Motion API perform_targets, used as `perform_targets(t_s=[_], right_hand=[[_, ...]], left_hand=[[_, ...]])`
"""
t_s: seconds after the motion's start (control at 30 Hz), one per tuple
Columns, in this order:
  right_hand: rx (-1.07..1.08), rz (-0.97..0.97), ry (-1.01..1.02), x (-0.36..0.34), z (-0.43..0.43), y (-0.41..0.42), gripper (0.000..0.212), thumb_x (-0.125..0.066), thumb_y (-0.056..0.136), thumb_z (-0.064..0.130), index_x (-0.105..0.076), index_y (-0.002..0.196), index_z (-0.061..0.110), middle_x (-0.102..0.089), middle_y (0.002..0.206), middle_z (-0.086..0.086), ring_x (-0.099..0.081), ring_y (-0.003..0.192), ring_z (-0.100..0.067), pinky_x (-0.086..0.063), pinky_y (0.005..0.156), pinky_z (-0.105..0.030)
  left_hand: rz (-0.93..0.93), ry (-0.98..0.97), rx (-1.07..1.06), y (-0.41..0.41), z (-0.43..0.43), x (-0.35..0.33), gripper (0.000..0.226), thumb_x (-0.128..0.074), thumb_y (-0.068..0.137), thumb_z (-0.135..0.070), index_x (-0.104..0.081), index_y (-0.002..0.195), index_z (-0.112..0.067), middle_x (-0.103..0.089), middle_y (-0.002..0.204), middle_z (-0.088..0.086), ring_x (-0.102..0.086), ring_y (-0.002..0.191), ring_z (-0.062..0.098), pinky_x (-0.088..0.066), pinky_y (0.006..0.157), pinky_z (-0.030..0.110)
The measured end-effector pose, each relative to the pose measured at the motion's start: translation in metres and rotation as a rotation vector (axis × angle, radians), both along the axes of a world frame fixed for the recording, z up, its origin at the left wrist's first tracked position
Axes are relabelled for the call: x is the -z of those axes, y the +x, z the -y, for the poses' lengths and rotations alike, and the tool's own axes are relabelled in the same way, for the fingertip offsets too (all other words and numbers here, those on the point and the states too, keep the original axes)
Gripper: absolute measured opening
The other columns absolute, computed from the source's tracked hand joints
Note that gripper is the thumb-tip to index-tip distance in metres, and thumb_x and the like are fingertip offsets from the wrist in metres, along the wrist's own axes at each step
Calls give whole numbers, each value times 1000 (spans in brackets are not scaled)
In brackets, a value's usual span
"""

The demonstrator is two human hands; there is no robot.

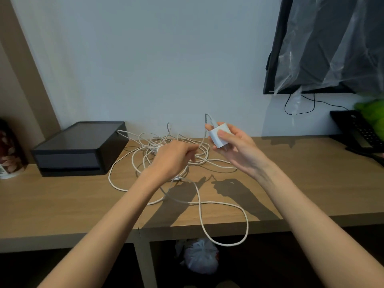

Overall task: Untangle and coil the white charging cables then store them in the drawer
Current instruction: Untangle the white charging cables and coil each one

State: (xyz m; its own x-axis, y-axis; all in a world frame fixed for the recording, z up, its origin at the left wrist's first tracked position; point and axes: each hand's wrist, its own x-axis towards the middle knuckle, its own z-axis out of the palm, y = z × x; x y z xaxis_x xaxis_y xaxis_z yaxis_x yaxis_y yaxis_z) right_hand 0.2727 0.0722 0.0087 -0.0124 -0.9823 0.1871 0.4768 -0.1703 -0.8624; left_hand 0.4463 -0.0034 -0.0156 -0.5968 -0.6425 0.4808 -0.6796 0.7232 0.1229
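While the right hand (234, 146) holds the white plug block (217, 138) up in curled fingers, the left hand (172, 156) pinches one strand of the white cables (153, 147), a messy heap in the middle of the table (291, 183). Untangling looks barely begun; next, pull that strand free slowly.

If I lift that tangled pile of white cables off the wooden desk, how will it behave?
The tangled white braided cables look floppy: one loop droops over the wooden desk edge. Crossed loops will probably snag and drag together. Thin strands suggest little weight.
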Motion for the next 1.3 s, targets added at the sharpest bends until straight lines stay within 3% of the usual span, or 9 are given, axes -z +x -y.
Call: perform_targets(t_s=[0.2,0.37,0.47,0.6,0.7,0.97,1.07,1.17,1.3], right_hand=[[195,-590,-107,7,7,-12,28,-60,89,1,-39,105,12,-69,117,-5,-64,98,-12,-48,77,-24],[323,-1111,-206,4,5,-15,29,-62,88,12,-41,104,23,-67,110,-2,-62,79,-20,-48,61,-30],[398,-1360,-277,12,5,-10,30,-65,87,21,-42,106,21,-59,98,0,-53,69,-11,-38,52,-15],[507,-1322,-295,25,7,-2,38,-77,78,30,-51,99,12,-63,91,-2,-56,81,-18,-40,61,-20],[556,-1289,-264,28,6,-4,37,-80,74,35,-58,95,14,-64,89,5,-55,78,-8,-43,62,-23],[483,-1226,-222,25,5,-4,17,-74,79,39,-66,82,24,-66,81,9,-55,77,-5,-37,61,-12],[333,-1069,-188,19,1,-4,15,-73,83,29,-65,80,17,-65,81,1,-57,68,-5,-43,60,-15],[218,-871,-180,12,1,-2,8,-70,85,14,-65,81,8,-65,78,-8,-63,66,-14,-50,61,-21],[204,-584,-151,10,4,4,10,-64,87,9,-63,78,6,-62,72,-8,-59,62,-17,-49,57,-24]], left_hand=[[-17,-111,207,-8,-8,2,10,-54,91,-12,-64,89,-12,-65,82,-1,-55,82,21,-48,69,41],[-183,-110,263,-1,-8,-1,20,-51,96,-19,-69,94,-10,-67,85,1,-57,84,21,-41,71,29],[-194,-144,285,4,-9,-6,27,-50,95,-30,-68,94,-10,-63,81,-2,-51,77,14,-33,66,22],[-287,-85,250,9,-7,-15,18,-57,92,-29,-65,90,-13,-54,77,-12,-47,67,3,-33,61,14],[-383,-18,217,15,-2,-20,13,-59,91,-29,-64,86,-18,-55,75,-19,-51,70,-5,-35,62,13],[-423,36,247,7,3,-30,19,-59,90,-40,-64,81,-24,-62,72,-16,-55,66,3,-41,58,24],[-506,139,209,3,13,-30,20,-61,88,-39,-67,79,-23,-62,67,-12,-51,58,11,-40,57,28],[-554,328,252,4,18,-24,15,-59,91,-33,-71,82,-29,-60,64,-7,-47,58,9,-34,55,20],[-620,559,274,2,17,-8,17,-55,93,-29,-72,91,-32,-49,52,-15,-32,50,10,-21,45,18]])
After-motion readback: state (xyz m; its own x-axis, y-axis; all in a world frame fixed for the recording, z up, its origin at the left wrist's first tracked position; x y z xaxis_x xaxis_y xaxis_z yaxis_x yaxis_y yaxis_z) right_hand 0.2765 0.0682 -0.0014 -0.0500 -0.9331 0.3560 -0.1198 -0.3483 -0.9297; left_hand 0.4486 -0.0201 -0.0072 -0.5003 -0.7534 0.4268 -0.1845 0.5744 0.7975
